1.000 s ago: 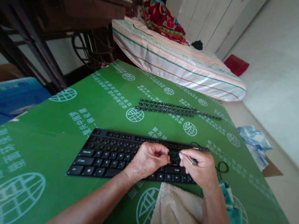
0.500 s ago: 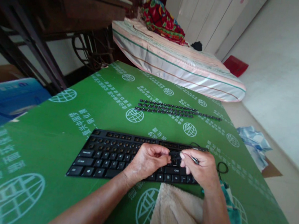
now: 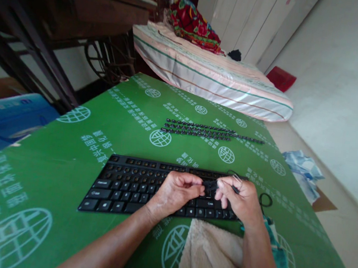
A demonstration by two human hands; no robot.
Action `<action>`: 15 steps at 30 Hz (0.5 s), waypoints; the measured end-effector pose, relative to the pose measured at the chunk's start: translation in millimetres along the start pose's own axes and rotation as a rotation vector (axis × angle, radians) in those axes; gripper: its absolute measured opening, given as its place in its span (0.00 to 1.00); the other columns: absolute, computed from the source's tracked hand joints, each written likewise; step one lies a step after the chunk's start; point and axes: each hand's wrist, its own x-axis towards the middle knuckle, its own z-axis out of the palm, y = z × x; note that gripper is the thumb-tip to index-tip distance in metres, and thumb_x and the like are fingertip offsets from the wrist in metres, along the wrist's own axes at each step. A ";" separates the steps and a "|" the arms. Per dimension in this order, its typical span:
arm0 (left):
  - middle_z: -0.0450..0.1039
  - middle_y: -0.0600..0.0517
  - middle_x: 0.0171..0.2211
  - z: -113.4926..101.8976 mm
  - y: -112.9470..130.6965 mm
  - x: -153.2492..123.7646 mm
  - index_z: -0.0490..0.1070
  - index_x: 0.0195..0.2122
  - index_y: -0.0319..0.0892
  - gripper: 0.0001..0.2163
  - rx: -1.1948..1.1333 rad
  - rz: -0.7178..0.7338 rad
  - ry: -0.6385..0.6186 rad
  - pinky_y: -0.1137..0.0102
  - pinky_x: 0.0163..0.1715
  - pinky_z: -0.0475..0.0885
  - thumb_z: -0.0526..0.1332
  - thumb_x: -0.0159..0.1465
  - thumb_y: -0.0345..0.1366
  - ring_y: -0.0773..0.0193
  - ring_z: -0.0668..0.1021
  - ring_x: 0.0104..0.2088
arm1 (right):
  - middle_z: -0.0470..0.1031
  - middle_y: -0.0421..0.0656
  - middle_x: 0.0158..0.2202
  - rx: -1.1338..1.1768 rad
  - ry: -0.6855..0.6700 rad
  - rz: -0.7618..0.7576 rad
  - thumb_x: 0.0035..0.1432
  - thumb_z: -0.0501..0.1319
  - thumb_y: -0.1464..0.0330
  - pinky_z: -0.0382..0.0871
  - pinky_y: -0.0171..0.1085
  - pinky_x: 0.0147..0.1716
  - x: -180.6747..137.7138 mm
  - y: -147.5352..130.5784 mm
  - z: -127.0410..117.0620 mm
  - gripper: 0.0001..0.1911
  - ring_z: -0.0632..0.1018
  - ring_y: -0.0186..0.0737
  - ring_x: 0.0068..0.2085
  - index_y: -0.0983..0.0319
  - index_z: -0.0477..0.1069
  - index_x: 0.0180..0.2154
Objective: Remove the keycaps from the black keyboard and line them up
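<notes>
The black keyboard [image 3: 130, 196] lies on the green board, with lettered keycaps on its lower rows and bare key sockets on much of its upper rows. Over its right part, my left hand [image 3: 180, 188] pinches a small black keycap [image 3: 209, 184] between thumb and fingertips. From the other side my right hand [image 3: 239, 198] meets the keycap, its fingers closed round a thin metal tool [image 3: 237, 179] whose bright end sticks up by the knuckles. Fingers hide the tool's other end, so its exact kind is unclear.
Loose black keycaps [image 3: 199, 130] lie in several rows farther back on the green board [image 3: 128, 123]. A beige cloth [image 3: 209, 259] is in front of the keyboard, with a teal checked cloth [image 3: 278, 246] and a black cable [image 3: 266, 200] at right. Behind stands a bed [image 3: 212, 75].
The metal tool in my right hand has turned, its bright end now pointing up and back near the knuckles. My left hand stays on the keycap, almost still.
</notes>
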 end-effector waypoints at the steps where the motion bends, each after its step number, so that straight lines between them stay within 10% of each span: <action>1: 0.75 0.53 0.20 0.1 0.7 -0.1 0.75 0.22 0.36 0.04 0.001 -0.001 0.000 0.76 0.24 0.67 0.66 0.49 0.32 0.72 0.72 0.19 | 0.71 0.38 0.15 0.007 0.000 0.000 0.58 0.55 0.63 0.64 0.30 0.19 0.1 -0.4 -0.1 0.16 0.69 0.29 0.14 0.63 0.70 0.22; 15: 0.77 0.53 0.21 -2.0 10.0 -2.3 0.76 0.23 0.37 0.07 0.011 -0.009 -0.019 0.77 0.26 0.65 0.64 0.53 0.35 0.72 0.71 0.21 | 0.74 0.41 0.17 0.164 -0.006 0.070 0.57 0.57 0.61 0.58 0.29 0.14 0.0 8.3 4.2 0.16 0.67 0.28 0.12 0.66 0.73 0.25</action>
